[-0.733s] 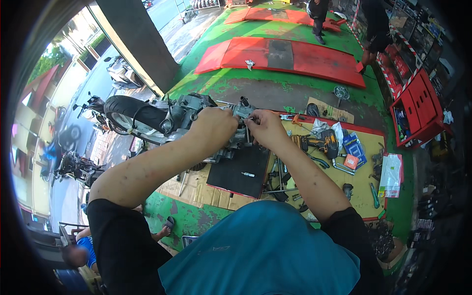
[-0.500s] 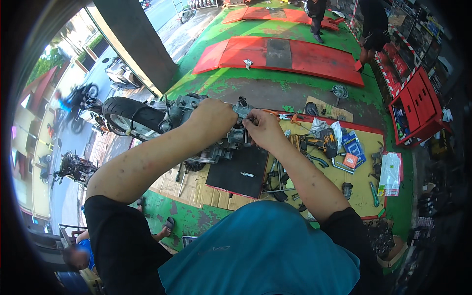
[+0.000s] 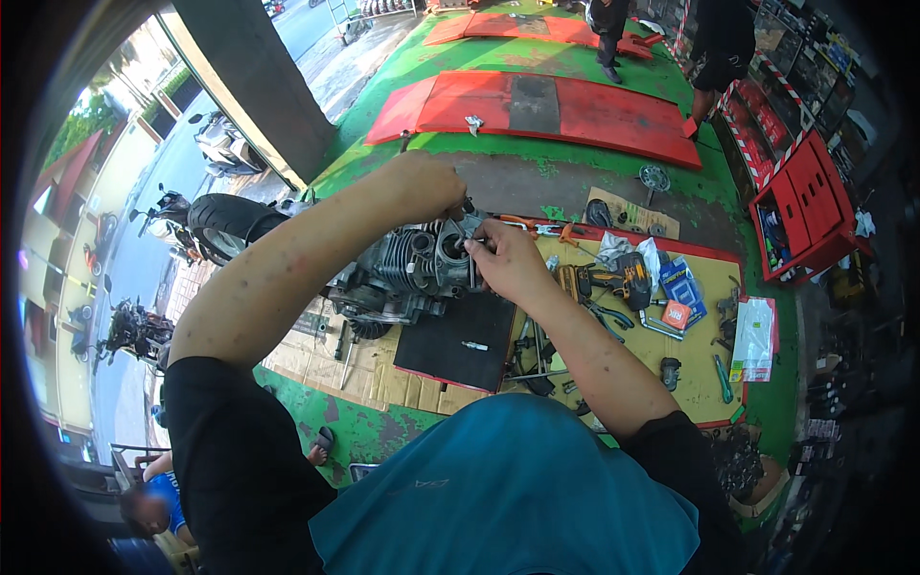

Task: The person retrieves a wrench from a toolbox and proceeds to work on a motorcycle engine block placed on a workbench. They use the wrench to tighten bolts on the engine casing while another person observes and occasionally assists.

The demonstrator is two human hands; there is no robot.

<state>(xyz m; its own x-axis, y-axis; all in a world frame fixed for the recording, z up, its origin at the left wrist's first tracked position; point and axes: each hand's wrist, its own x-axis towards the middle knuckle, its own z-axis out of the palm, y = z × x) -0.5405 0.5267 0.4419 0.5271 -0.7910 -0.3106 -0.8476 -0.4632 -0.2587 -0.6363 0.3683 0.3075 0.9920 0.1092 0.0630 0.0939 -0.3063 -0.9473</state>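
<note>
A grey metal engine [image 3: 412,259] with cooling fins and a round opening on its near right side lies on the bench below my hands. My left hand [image 3: 422,184] is closed above the engine's far side. A short dark rod-like piece [image 3: 404,141] shows just beyond its knuckles, and I cannot tell whether it is in the grip. At the right side of the opening, my right hand [image 3: 506,257] has thumb and fingers pinched together. What they hold is too small to make out.
A yellow-black cordless drill [image 3: 609,279], pliers [image 3: 609,316] and several tools lie on the bench to the right. A black mat [image 3: 455,343] sits nearer me. Behind stand a tire [image 3: 225,225] on the left and a red lift platform [image 3: 537,107]. Two people stand at the far right.
My left hand has lifted up and away from the engine's top, so the fins and round opening now show. My right hand stays close to the engine, its fingers shifted slightly left.
</note>
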